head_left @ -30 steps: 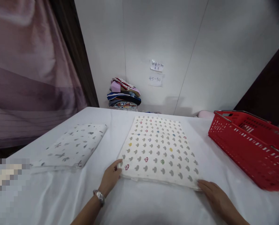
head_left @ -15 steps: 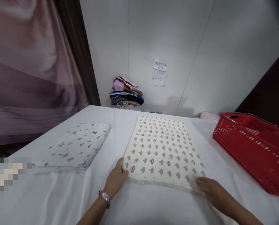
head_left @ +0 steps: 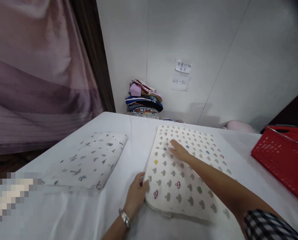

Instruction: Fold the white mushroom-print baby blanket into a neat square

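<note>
A folded cream cloth with a mushroom print [head_left: 204,146] lies on the white table [head_left: 139,130] in front of me. My left hand [head_left: 136,195], with a watch on its wrist, grips the cloth's near left corner. My right hand [head_left: 179,150] reaches across and lies flat, fingers apart, on the cloth's far left part. A second folded cloth, white with a grey print [head_left: 89,161], rests to the left, apart from both hands.
A red plastic basket [head_left: 284,156] stands at the right edge of the table. A stack of folded coloured clothes [head_left: 144,101] sits at the back against the white wall, under two paper notes [head_left: 181,75]. A purple curtain [head_left: 39,73] hangs at the left.
My right hand left the cloth's near right corner and moved forward and left onto its upper left part. The left hand kept its hold. The view shifted left.
</note>
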{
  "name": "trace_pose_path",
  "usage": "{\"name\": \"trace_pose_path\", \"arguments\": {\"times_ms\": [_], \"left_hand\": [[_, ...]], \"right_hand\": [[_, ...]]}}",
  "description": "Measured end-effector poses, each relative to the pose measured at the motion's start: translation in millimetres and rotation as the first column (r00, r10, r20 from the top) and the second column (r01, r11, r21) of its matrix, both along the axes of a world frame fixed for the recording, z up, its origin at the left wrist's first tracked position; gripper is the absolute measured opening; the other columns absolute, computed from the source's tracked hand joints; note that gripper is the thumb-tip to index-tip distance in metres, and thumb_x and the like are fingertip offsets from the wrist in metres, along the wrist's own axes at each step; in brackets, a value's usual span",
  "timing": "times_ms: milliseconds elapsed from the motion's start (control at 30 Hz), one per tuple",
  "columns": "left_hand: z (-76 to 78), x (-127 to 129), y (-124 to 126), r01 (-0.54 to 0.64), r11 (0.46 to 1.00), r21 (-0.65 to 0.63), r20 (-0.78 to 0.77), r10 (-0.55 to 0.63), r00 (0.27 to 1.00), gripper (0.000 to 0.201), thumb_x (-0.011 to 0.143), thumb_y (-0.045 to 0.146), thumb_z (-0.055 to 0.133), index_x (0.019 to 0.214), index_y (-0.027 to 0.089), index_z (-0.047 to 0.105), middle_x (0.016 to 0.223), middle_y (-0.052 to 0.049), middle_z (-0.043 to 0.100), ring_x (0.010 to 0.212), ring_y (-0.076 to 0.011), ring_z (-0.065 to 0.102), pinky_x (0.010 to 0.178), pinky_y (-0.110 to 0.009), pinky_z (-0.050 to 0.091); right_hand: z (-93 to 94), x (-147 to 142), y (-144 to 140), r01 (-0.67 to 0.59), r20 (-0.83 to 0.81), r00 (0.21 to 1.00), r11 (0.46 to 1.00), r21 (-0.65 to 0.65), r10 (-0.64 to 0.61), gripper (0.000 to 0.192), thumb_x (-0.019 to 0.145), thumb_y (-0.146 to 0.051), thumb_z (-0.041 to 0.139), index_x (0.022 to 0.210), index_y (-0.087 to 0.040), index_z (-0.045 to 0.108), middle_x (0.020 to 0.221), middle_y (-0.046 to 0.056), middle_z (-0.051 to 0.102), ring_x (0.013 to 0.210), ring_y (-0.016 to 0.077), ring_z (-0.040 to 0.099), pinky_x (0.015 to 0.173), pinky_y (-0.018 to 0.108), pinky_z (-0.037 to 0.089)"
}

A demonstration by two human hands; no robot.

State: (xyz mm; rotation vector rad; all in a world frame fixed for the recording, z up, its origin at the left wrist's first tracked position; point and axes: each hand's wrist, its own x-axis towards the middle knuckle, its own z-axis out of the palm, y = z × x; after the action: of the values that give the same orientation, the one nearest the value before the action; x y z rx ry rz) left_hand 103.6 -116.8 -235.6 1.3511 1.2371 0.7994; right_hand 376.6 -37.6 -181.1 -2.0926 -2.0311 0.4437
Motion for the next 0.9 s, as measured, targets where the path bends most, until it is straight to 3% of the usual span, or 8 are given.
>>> {"name": "trace_pose_path", "arguments": {"times_ms": [100,167,300,400,533,700,833,900], "left_hand": [[2.5,-2,-4,0.014,1.0,0.028,0.008,-0.014,1.0,0.042,0.078,0.039,0.051,0.115,0.018,0.049,0.094,-0.007,0.067,0.082,-0.0195,0.063,0.075,-0.03,0.047],[4.6,-2,-5,0.03,0.999,0.033,-0.004,-0.03,1.0,0.041,0.079,0.037,0.05,0.115,0.018,0.049,0.095,-0.007,0.067,0.082,-0.0197,0.062,0.076,-0.03,0.047],[3.6,-2,-4,0.05,0.999,-0.009,0.002,-0.05,0.999,0.042,0.078,0.037,0.049,0.116,0.017,0.047,0.1,-0.009,0.066,0.089,-0.0213,0.062,0.079,-0.031,0.047],[0.2,0,-5,0.025,0.999,-0.026,-0.03,-0.025,0.999,0.04,0.077,0.038,0.048,0.112,0.019,0.048,0.101,-0.008,0.066,0.092,-0.0217,0.061,0.082,-0.031,0.046],[-2.3,6,-6,-0.054,0.998,0.01,-0.08,0.055,0.995,0.038,0.076,0.043,0.044,0.107,0.021,0.051,0.093,-0.006,0.067,0.084,-0.0212,0.062,0.077,-0.029,0.047],[-6.9,6,-6,-0.047,0.998,0.042,-0.133,0.053,0.99,0.043,0.076,0.05,0.041,0.107,0.021,0.051,0.082,-0.004,0.066,0.076,-0.0196,0.061,0.072,-0.026,0.047],[-14.9,6,-6,-0.041,0.997,0.063,-0.164,0.051,0.985,0.045,0.078,0.052,0.04,0.108,0.021,0.052,0.077,-0.003,0.065,0.071,-0.0181,0.061,0.068,-0.024,0.048],[-20.0,6,-7,-0.049,0.995,0.082,-0.179,0.063,0.982,0.044,0.079,0.052,0.041,0.108,0.022,0.054,0.079,-0.002,0.066,0.07,-0.0174,0.062,0.067,-0.023,0.049]], "right_hand": [[-12.6,-9,66,0.107,0.119,0.985,0.985,0.136,-0.123,0.06,0.092,-0.041,0.026,0.143,-0.011,0.023,0.151,0.01,0.016,0.139,0.0242,0.009,0.111,0.04,0.012],[-26.1,-14,98,0.175,0.173,0.965,0.975,0.134,-0.197,0.06,0.092,-0.043,0.025,0.142,-0.011,0.025,0.15,0.011,0.017,0.138,0.0264,0.01,0.11,0.043,0.011],[-51.7,-17,134,0.207,0.212,0.954,0.978,0.038,-0.21,0.066,0.09,-0.051,0.024,0.141,-0.008,0.027,0.15,0.014,0.014,0.137,0.0286,0.011,0.109,0.045,0.011],[-58.9,-13,148,0.186,0.222,0.957,0.982,0.034,-0.189,0.068,0.089,-0.054,0.024,0.14,-0.008,0.028,0.15,0.014,0.016,0.137,0.0274,0.012,0.108,0.044,0.011],[-58.8,-9,166,0.15,0.228,0.96,0.985,0.08,-0.165,0.066,0.09,-0.052,0.023,0.139,-0.009,0.031,0.148,0.015,0.021,0.136,0.0278,0.016,0.108,0.045,0.013],[-53.5,-8,185,0.147,0.159,0.974,0.984,0.101,-0.162,0.06,0.091,-0.049,0.028,0.137,-0.012,0.034,0.148,0.013,0.023,0.136,0.0278,0.017,0.107,0.045,0.015],[-39.1,-5,197,0.164,0.124,0.976,0.979,0.118,-0.179,0.046,0.092,-0.044,0.03,0.12,-0.017,0.054,0.134,0.012,0.046,0.126,0.0251,0.035,0.102,0.04,0.027],[-31.5,-5,204,0.218,0.117,0.965,0.967,0.129,-0.233,0.05,0.093,-0.045,0.024,0.112,-0.015,0.059,0.125,0.014,0.052,0.12,0.026,0.042,0.097,0.038,0.033]]}}
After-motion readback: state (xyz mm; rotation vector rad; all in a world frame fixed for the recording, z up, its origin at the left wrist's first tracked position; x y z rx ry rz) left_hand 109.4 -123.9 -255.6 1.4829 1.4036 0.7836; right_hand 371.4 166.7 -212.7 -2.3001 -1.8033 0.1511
